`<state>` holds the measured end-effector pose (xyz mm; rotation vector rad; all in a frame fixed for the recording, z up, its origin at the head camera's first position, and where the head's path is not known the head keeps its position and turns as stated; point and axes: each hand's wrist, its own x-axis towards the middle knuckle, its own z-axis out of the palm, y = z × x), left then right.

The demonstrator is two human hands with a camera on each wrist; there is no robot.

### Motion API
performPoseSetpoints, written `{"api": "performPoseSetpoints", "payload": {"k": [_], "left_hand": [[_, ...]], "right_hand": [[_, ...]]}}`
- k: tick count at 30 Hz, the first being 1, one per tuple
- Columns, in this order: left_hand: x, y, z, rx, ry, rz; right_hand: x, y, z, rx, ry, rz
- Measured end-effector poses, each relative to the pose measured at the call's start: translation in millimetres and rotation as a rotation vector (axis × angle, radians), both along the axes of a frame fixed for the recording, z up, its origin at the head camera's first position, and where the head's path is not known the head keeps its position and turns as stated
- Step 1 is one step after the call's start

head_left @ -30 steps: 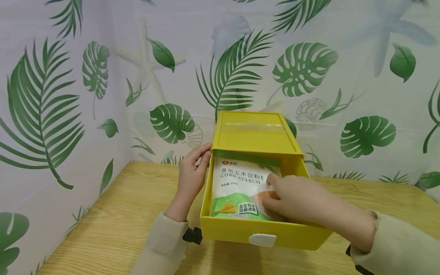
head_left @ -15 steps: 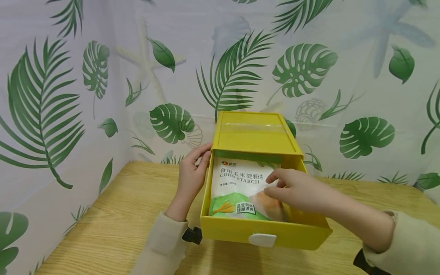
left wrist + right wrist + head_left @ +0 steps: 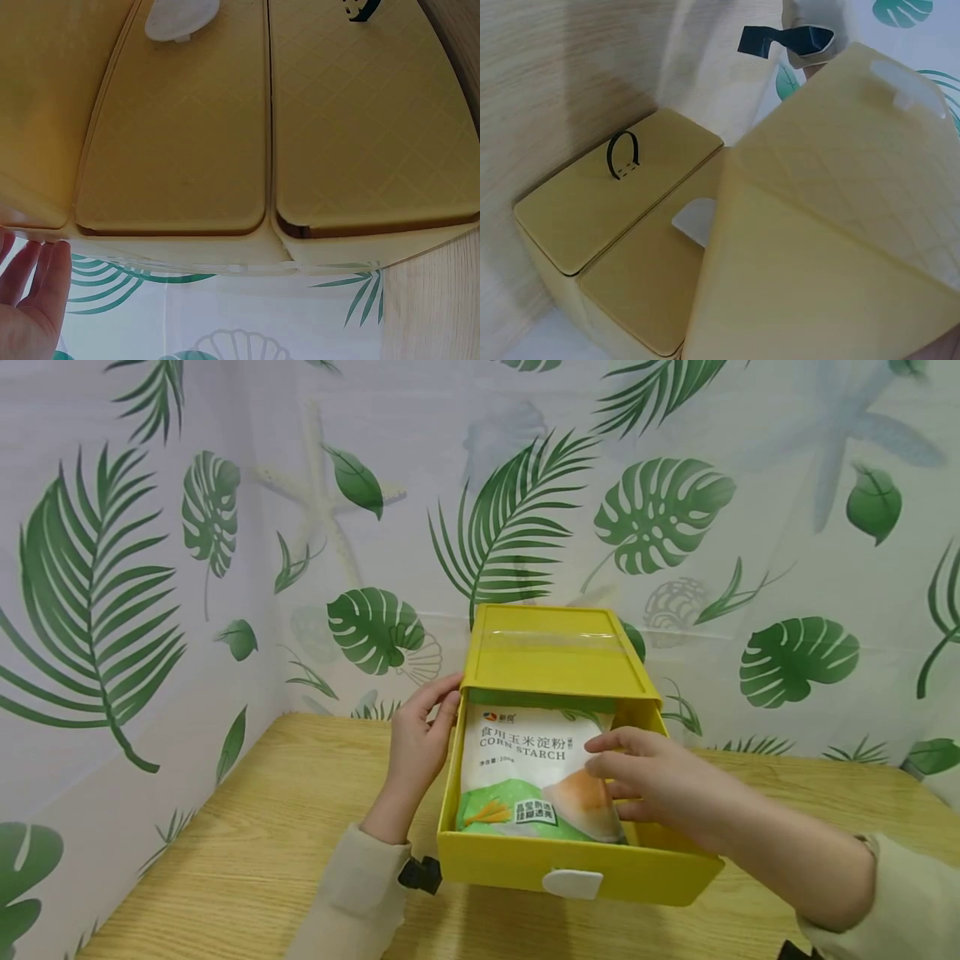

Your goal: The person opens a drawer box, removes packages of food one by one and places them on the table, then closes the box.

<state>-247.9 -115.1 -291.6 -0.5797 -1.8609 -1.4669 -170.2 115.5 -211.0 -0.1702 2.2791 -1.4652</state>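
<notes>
The top drawer (image 3: 502, 867) of a yellow drawer cabinet (image 3: 551, 662) is pulled out toward me. A white and green bag of corn starch (image 3: 517, 772) lies face up in it, against the drawer's left side. My left hand (image 3: 418, 747) rests with its fingers along the cabinet's left side; in the left wrist view the fingertips (image 3: 60, 259) touch its edge. My right hand (image 3: 660, 781) reaches into the drawer at the bag's right edge, fingers loosely extended. Whether those fingertips touch the bag I cannot tell. The right wrist view shows the drawer's outside (image 3: 810, 255), not the hand's fingers.
Beneath are two closed drawers, one with a white tab handle (image 3: 695, 220), the lowest with a black loop (image 3: 622, 154). The cabinet stands on a wood-grain table (image 3: 262, 860). A leaf-printed cloth (image 3: 660, 410) hangs behind and to the left.
My right hand has drawn back to the right, off the bag's front, and its fingers have loosened. The bag has shifted slightly left and toward me. My left hand stays put.
</notes>
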Motion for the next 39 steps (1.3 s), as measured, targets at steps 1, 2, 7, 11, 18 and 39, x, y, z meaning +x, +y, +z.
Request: {"api": "performPoseSetpoints", "payload": {"k": [1,2,7,11,18,39], "left_hand": [[-0.2,0,0.0,0.001,-0.001,-0.001],[-0.5,0,-0.1,0.003,0.001,-0.004],[-4.7,0,-3.5,0.017,0.058,-0.027],[-6.0,0,-4.5,0.023,0.070,-0.038],[-1.0,0,0.7,0.019,0.004,-0.012],[2.1,0,1.4,-0.008,-0.008,0.005]], "right_hand": [[0.3,0,-0.4,-0.016,-0.002,-0.003],[0.4,0,-0.4,-0.024,-0.006,-0.013],[-0.4,-2,0.4,-0.029,-0.025,-0.059],[-2.7,-2,-1.7,-0.048,-0.040,-0.048],[-3.3,-6,-4.9,-0.132,-0.096,-0.014],[-4.0,-7,-9.4,-0.155,-0.086,0.097]]}}
